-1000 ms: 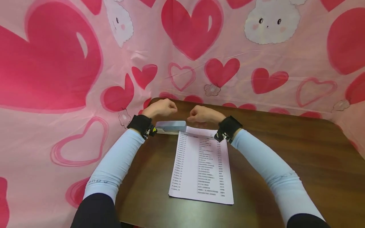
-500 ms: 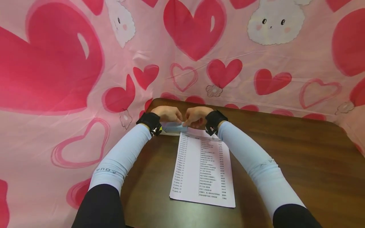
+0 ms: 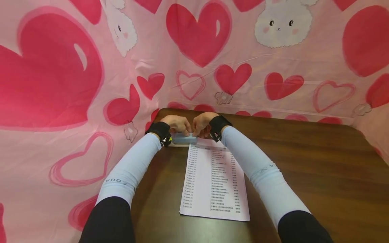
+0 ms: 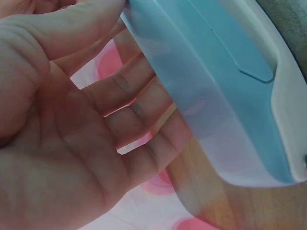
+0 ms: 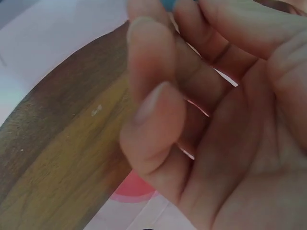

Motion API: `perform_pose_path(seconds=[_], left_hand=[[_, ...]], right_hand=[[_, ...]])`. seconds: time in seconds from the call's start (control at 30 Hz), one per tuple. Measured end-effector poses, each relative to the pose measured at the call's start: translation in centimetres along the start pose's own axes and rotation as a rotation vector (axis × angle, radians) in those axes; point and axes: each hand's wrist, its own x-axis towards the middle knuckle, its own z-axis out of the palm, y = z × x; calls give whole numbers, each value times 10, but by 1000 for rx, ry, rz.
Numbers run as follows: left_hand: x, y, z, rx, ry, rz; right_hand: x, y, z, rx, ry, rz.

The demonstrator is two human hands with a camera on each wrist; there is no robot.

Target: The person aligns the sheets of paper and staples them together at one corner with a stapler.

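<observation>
A stapler with a light blue top [image 3: 183, 138] and a whitish base lies at the top left corner of a stack of printed sheets [image 3: 212, 182]. My left hand [image 3: 177, 123] holds the stapler's upper part from behind. In the left wrist view, the thumb and fingers reach the near edge of the blue body [image 4: 206, 91]. My right hand [image 3: 203, 123] pinches the stapler's front end, its thumb and index finger close beside the left fingers. In the right wrist view, the other fingers [image 5: 158, 110] curl freely; only a bit of blue shows at the fingertips.
The sheets lie on a dark brown wooden table [image 3: 304, 168]. Behind and to the left hangs a pink cloth [image 3: 243, 40] with hearts and rabbit faces, close to the table's back edge.
A second ago both hands hovered apart above the stapler. They have come down and together onto its front end, the right hand moving left. The sheets appear unmoved.
</observation>
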Motion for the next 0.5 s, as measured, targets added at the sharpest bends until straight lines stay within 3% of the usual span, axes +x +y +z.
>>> perform_pose_path(seconds=[0.1,0.3,0.5], left_hand=[[6,1,1,29,-9,2],[16,4,-3,73,-27,-70],[22,6,-5,54,-50,-89]], right_hand=[[3,3,1,-11,1,18],[10,11,1,-31,6,10],[15,15,-2,-99,27,72]])
